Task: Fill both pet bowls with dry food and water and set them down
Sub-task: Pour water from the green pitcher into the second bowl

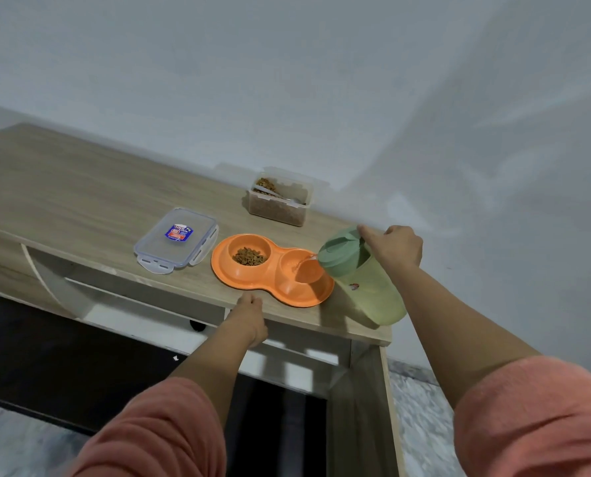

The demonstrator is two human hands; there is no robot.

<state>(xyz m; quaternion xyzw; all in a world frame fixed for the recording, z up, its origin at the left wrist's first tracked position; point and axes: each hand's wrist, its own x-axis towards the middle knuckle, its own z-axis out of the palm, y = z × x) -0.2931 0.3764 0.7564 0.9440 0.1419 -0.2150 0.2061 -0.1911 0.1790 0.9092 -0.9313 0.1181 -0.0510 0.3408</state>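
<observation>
The orange double bowl (pixel 272 270) stood at the centre of the frame on the worktop (pixel 63 187). Its left cup already held dry food. The right hand (pixel 395 247) had its grip closed around the tilted green jug (pixel 363 273), and water was running into the right cup. The left hand (pixel 251 313) rested on the worktop edge, fingers relaxed, holding nothing. Setting down was, I judged, still left. The open food box (pixel 280 201) and its lid (pixel 177 239) lay near, not in the way.

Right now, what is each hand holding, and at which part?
The right hand grips the green jug near its top, tilted over the orange bowl. The left hand holds nothing.
</observation>
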